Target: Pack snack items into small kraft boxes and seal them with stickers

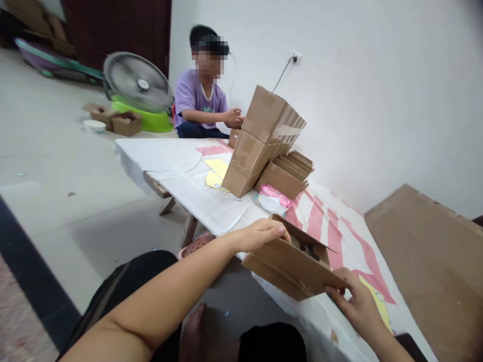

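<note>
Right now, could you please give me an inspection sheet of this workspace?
Surface: low table under a white and pink cloth.
Job's things: open cardboard box at the table's near edge.
Clutter: stacked boxes, pink packet, yellow paper.
Grips: left hand on the box's top flap, right hand on its lower corner.
Cables: cord to a wall socket.
Surroundings: seated person, fan, cardboard sheet.

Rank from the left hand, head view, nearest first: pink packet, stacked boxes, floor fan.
From the left hand:
1. pink packet, just beyond it on the table.
2. stacked boxes, farther back, mid-table.
3. floor fan, far left on the floor.
</note>
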Tool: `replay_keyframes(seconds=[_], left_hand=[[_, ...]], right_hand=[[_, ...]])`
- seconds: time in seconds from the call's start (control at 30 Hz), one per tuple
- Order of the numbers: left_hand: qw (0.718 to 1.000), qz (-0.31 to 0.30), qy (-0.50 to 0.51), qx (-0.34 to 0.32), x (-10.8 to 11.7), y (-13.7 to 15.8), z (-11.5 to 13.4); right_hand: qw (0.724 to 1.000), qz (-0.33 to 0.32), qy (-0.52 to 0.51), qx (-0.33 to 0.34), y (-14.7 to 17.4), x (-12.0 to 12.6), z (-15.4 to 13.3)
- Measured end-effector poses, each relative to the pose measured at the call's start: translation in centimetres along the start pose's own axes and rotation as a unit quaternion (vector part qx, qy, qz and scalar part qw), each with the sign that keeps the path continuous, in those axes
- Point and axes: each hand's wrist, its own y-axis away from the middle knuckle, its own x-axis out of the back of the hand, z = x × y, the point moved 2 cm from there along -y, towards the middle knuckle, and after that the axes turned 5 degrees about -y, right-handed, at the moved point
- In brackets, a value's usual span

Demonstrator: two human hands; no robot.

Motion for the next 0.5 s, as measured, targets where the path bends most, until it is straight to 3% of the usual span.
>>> replay_keyframes(seconds=[0.1,0.17,0.27,0.33,0.4,0.5], left_hand=[[0.993,0.115,-0.006,0.007,1.0,-0.2,-0.4],[0.980,0.173,-0.063,0.071,2.5,0.0,-1.1],[0.968,0.105,-0.146,0.174,4.2,0.6,-2.2],[0.968,0.010,-0.145,0.204,4.6,1.0,-2.6],[0.967,-0.044,-0.112,0.227,4.5,1.4,-3.1],[0.965,-0.026,-0.072,0.253,4.1,1.4,-4.1]], right_hand=[[0.997,0.024,0.005,0.067,0.3,0.1,-0.3],[0.995,0.044,0.006,0.087,0.7,0.2,-0.1],[0.995,0.056,0.008,0.086,1.1,0.2,0.7],[0.995,0.068,0.021,0.075,1.2,0.0,1.1],[0.994,0.082,0.042,0.061,1.3,-0.4,1.4],[0.992,0.098,0.065,0.039,1.2,-0.8,1.5]])
